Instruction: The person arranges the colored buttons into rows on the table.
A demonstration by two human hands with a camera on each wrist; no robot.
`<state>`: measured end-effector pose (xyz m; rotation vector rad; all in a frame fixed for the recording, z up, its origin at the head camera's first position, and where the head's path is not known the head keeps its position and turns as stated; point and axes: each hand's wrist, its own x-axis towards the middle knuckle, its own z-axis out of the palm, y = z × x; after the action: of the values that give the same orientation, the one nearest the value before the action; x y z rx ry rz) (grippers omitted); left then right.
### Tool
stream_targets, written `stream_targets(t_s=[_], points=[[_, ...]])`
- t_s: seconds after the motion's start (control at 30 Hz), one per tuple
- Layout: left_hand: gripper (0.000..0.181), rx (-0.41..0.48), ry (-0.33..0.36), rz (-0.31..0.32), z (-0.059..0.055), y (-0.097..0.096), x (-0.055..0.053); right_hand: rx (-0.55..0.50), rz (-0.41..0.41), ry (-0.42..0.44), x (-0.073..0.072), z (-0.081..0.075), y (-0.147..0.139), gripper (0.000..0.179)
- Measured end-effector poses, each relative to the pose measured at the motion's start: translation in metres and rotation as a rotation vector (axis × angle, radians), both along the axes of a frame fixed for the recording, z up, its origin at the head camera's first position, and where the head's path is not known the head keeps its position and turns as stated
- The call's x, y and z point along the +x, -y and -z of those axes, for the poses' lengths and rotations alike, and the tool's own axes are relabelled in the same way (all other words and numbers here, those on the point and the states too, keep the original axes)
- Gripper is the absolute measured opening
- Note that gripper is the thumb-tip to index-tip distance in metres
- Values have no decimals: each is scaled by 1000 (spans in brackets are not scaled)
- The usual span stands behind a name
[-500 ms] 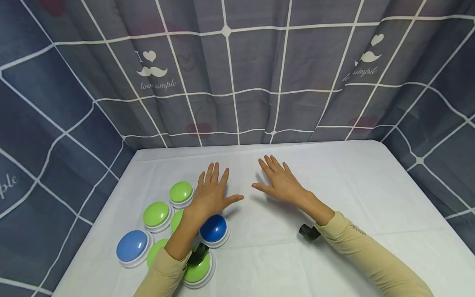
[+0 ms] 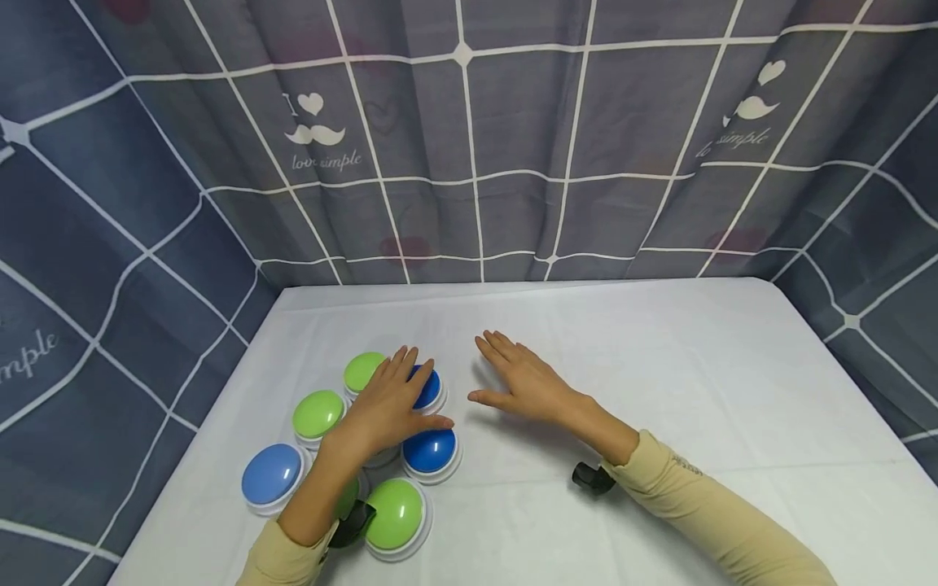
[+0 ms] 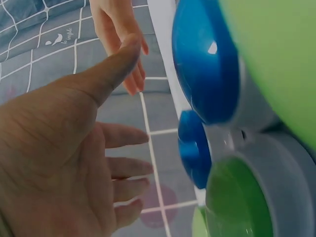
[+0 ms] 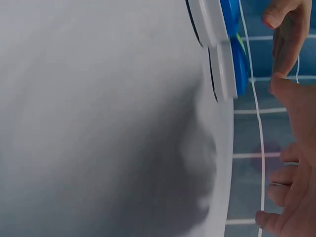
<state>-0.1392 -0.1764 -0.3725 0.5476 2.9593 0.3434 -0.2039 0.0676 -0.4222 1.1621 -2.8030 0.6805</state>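
My left hand (image 2: 384,411) hovers over a cluster of round push buttons with white bases, its fingers straight and thumb spread. Beside its fingers is a dark blue button (image 2: 428,393), and below its thumb another dark blue button (image 2: 430,450). In the left wrist view the palm stands apart from the domes, with a green button (image 3: 238,200) behind the blue ones. My right hand (image 2: 531,387) is held above the white cloth to the right of the cluster, fingers extended, holding nothing. The left hand and forearm partly hide some buttons in the middle.
A lighter blue button (image 2: 271,474) sits at the cluster's left, with green buttons (image 2: 318,415) behind and a green button (image 2: 396,514) at the front. White cloth (image 2: 645,350) covers the table. A grey checked curtain (image 2: 513,212) encloses the back and sides.
My left hand has drawn back and left over the cluster, uncovering the farther dark blue button. The right hand has shifted left and slightly nearer. The head view has turned a little.
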Motion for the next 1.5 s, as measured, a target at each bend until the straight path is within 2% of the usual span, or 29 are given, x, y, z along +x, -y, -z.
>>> stream_targets(t_s=[0.2,0.33,0.47,0.7,1.07,1.5], points=[[93,35,37,63,2,9,13,8,-83,14,14,5,11,89],[91,73,18,111,7,14,21,10,-129,86,26,8,18,93],[91,94,-13,129,12,18,29,6,-170,166,37,11,24,99],[84,96,-52,157,17,20,37,15,-209,192,48,16,31,102],[86,54,-6,102,18,18,41,14,-220,191,53,21,37,97],[82,20,14,94,21,17,35,-57,-218,220,54,24,41,86]])
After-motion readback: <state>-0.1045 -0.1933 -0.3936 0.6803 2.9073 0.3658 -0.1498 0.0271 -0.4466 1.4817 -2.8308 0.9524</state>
